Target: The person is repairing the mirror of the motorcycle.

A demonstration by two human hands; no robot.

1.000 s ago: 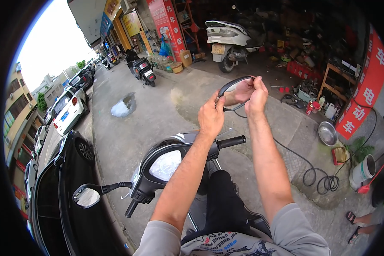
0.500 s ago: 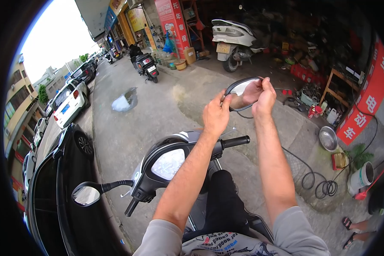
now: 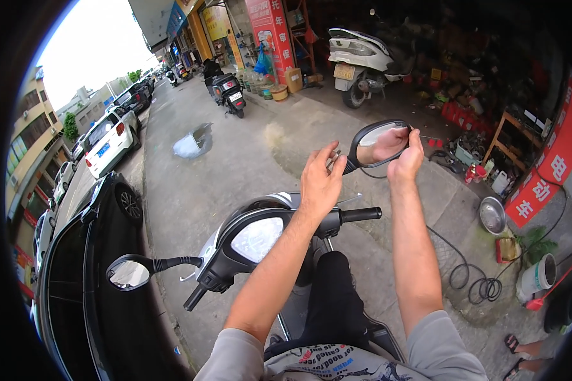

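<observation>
A black oval mirror [image 3: 380, 141] with a short stem is held above the right handlebar grip [image 3: 361, 214] of a grey-and-black scooter [image 3: 238, 228]. My right hand [image 3: 405, 159] grips the mirror's right edge, its palm reflected in the glass. Beside the stem is my left hand [image 3: 319, 181], with bent fingers raised and apart; whether its thumb touches the stem I cannot tell. The scooter's other mirror [image 3: 128, 273] is on its left arm, and my dark-trousered leg sits behind the front panel.
A black car [image 3: 89, 267] stands close at left. Ahead are a parked black scooter [image 3: 225, 95] and a white scooter [image 3: 368, 60] in a cluttered shop. At right lie a coiled hose [image 3: 483, 286], a metal basin [image 3: 492, 214] and a bucket [image 3: 537, 276], near someone's sandalled feet [image 3: 515, 352].
My left fingers have come off the mirror's rim and now sit at its lower left, leaving the stem visible. The mirror and right hand appear farther right, as the whole view shifted slightly.
</observation>
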